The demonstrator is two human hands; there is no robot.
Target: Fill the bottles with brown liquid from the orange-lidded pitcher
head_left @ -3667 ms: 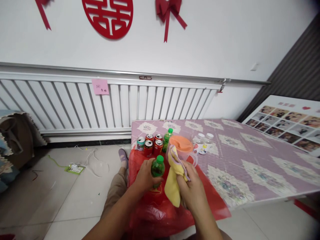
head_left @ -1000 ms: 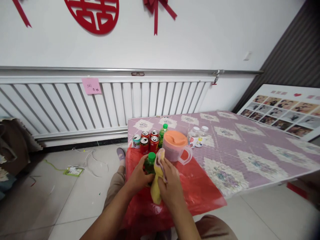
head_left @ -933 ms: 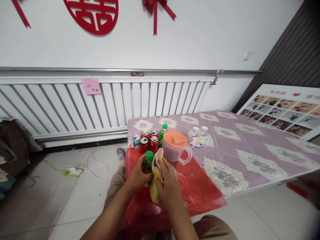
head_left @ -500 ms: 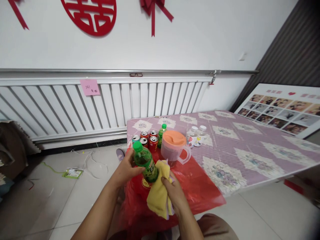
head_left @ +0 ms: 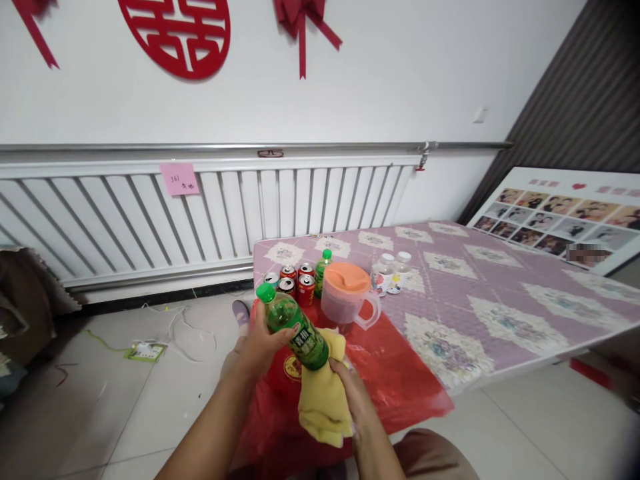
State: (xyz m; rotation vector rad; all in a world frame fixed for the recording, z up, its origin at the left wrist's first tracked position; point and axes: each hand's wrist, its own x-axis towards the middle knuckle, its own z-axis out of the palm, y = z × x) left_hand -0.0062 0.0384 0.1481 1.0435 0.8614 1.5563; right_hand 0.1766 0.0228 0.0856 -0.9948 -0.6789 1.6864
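My left hand (head_left: 264, 341) grips a green plastic drink bottle (head_left: 306, 339) with a green cap, tilted with its cap to the upper left. In my right hand (head_left: 350, 387) is a yellow cloth (head_left: 323, 403), bunched against the bottle's lower end; part of that hand is hidden behind the cloth. Both hands are above a red plastic sheet (head_left: 395, 373) spread over the table's front corner. Just beyond stands a clear pitcher (head_left: 343, 308) with an orange lid. Several drink cans (head_left: 305, 289) and a second green bottle (head_left: 323, 272) stand beside it.
Two white-capped bottles (head_left: 383, 277) stand right of the pitcher on the purple flowered cover (head_left: 460, 313). A white radiator (head_left: 225, 213) runs along the wall. Cables and a power strip (head_left: 145, 351) lie on the floor at left. A photo board (head_left: 520, 183) leans at right.
The bottle has tilted further, its cap moving left and its base right into the cloth. The cloth has shifted slightly and now wraps under the bottle's base.
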